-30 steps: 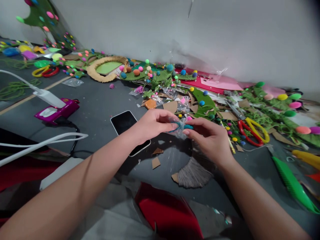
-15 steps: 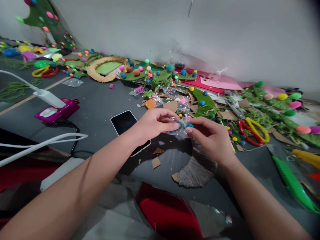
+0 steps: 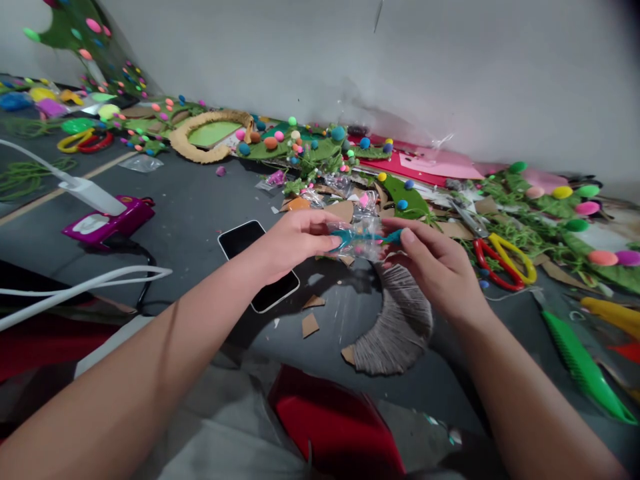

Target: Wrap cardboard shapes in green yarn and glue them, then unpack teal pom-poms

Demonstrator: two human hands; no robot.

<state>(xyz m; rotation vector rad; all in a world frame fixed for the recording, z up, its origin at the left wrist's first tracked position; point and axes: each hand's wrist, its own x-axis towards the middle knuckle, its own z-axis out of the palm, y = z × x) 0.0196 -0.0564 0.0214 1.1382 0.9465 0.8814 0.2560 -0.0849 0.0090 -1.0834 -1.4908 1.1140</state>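
Note:
Between my hands, above the table, a strand of blue modelling clay [image 3: 393, 237] stretches out of a clear plastic wrapper [image 3: 369, 249]. My left hand [image 3: 295, 245] pinches the wrapper, and some blue clay shows inside it by the thumb. The clay's free end is gripped between the thumb and fingers of my right hand [image 3: 443, 267]. Below them lies a curved cardboard piece wound with grey yarn [image 3: 397, 327]. A phone [image 3: 275, 293] rests partly hidden under my left wrist.
Red-and-yellow scissors [image 3: 505, 260] and a green-handled cutter [image 3: 587, 367] lie to the right. Green leaves with coloured clay balls [image 3: 320, 150] line the wall. A tan ring [image 3: 187, 143] sits behind. Leftward are a purple device [image 3: 107, 223] and white cables [image 3: 100, 283]. Cardboard scraps [image 3: 310, 325] lie near the phone.
My hands have moved apart. The blue clay, bunched in the wrapper before, now stretches out of it towards my right hand. More of the yarn-wound piece shows.

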